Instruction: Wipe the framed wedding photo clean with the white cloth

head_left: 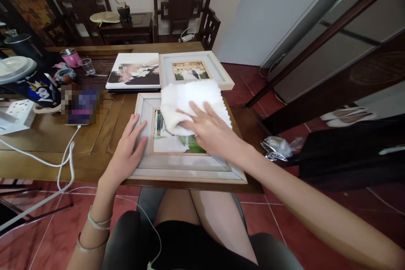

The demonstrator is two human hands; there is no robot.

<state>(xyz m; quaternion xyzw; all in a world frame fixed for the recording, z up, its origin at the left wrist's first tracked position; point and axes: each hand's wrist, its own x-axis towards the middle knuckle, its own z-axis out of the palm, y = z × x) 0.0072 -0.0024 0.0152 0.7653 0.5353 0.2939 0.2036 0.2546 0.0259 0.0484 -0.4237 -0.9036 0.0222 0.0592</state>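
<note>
A picture frame [183, 174] with a pale wide border lies flat at the table's near edge, a green outdoor photo inside it. My right hand [210, 128] presses a white cloth [193, 93] onto the frame's upper right part, its fingers over the cloth and a fold of it bunched by the thumb and forefinger. The cloth hides much of the photo. On the frame's left border rests my left hand [129, 149], open, fingers stretched out and thumb apart.
Behind lie a second pale frame [221, 69] and a white-edged photo panel [134, 71]. To the left on the wooden table [95, 145] are a blurred phone [82, 107], a dark decorated mug [42, 88], a pink cup [70, 58], a power strip [19, 114] and white cables.
</note>
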